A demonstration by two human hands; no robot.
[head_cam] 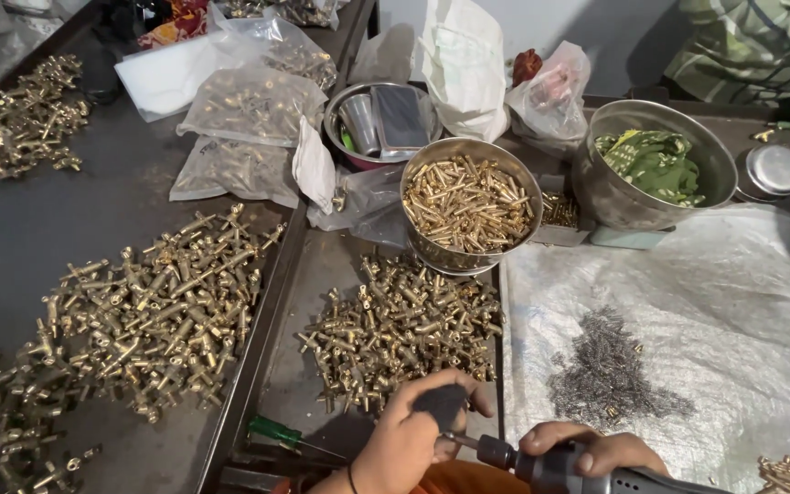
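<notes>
Low in the frame, our right hand (pixel 596 450) wraps the grey power driver (pixel 587 471) while our left hand (pixel 413 430) pinches a small dark piece (pixel 441 404) on its bit; likely light, stiff, best held by its sides.

Brass-gold fittings (pixel 400 329) lie in heaps on the dark grey desk (pixel 48 229). The steel bowl (pixel 470 206) holds shiny gold pins. A silver-grey bowl (pixel 596 183) holds a green patterned cloth (pixel 656 163). The springs (pixel 607 370) are dull grey on a white woven sheet (pixel 733 302). The screwdriver (pixel 276 430) has a green handle. The power tool (pixel 578 471) is dark grey. Bags (pixel 249 105) are clear.
</notes>
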